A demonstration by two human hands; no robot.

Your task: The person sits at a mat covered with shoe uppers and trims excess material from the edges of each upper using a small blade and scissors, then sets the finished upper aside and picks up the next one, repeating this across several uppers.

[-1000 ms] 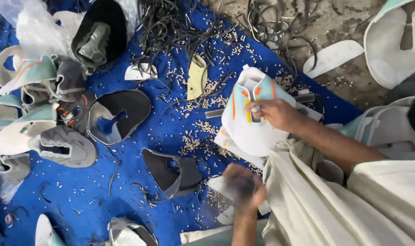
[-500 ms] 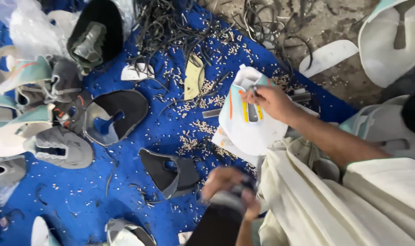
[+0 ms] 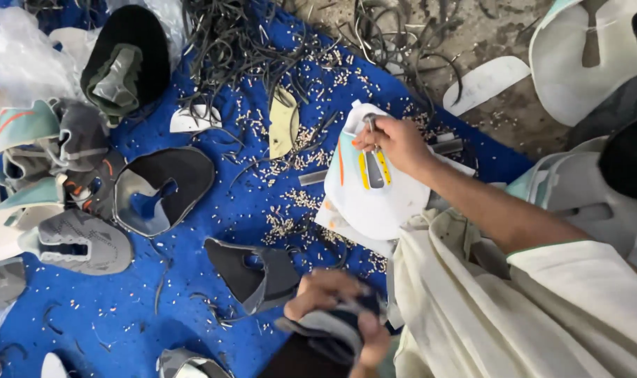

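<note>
R. hand (image 3: 395, 143) gripped thin metal tool (image 3: 373, 150) over white fabric shoe upper (image 3: 374, 196); L. hand (image 3: 336, 308) clutched grey mesh piece (image 3: 325, 329), brought nearer vs. earlier.

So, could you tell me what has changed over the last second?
The left hand has lifted a grey fabric piece from the blue sheet and grips it. The right hand still holds the metal tool against the white piece.

A bright blue sheet (image 3: 192, 294) covers most of the ground; bare, dirty grey floor (image 3: 500, 105) shows along its upper right edge; daylight falls evenly, with soft shadows and no visible walls.
</note>
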